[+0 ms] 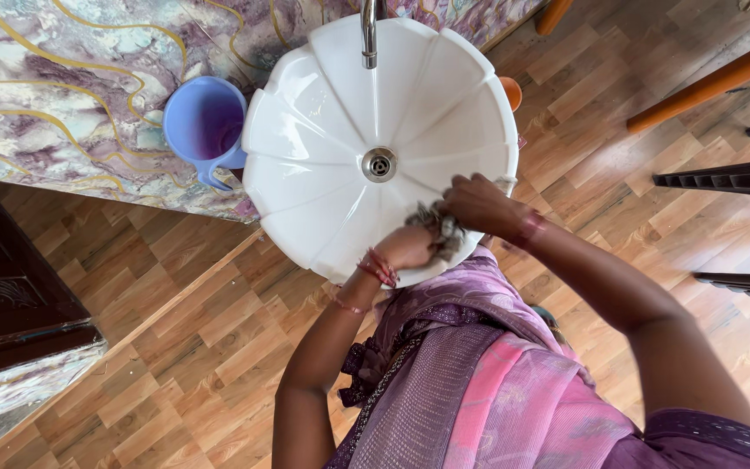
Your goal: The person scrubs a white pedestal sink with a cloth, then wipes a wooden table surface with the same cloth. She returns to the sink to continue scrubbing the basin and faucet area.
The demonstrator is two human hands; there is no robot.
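Purple mug (205,122) beside white basin (323,113).

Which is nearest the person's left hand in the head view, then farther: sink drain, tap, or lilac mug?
1. Sink drain, just above the left hand, mid-basin.
2. Tap, at the basin's far rim.
3. Lilac mug, on the counter left of the basin; close to the tap's distance.

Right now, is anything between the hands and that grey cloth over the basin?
Nothing visible. Both the left hand and the right hand already hold the grey cloth, bunched between them over the near rim of the white basin.
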